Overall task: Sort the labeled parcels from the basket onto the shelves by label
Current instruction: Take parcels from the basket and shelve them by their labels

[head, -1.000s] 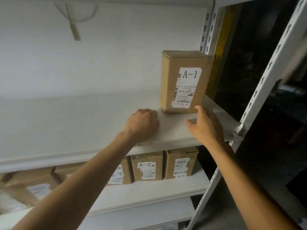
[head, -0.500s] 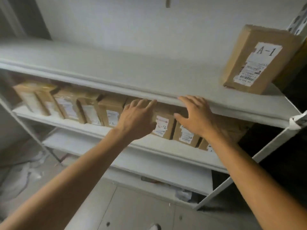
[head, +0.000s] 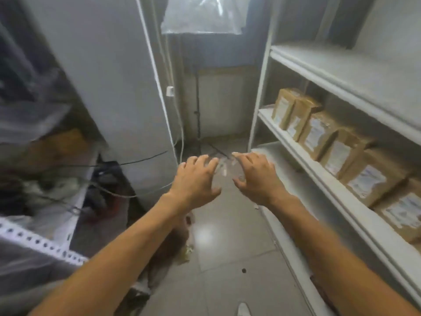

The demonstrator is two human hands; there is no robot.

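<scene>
Both hands are now hanging over the floor (head: pixel 227 258) of the aisle, having left the shelf edge they were reaching toward half a second ago. Left hand (head: pixel 196 181) and right hand (head: pixel 255 176) are spreading their fingers, each grip wide and holding nothing. Labelled parcels (head: pixel 337 151) are standing in a row on the middle shelf (head: pixel 303 165) at right; no basket is showing. Such cardboard boxes are probably light and stiff, best taken by opposite side faces.
</scene>
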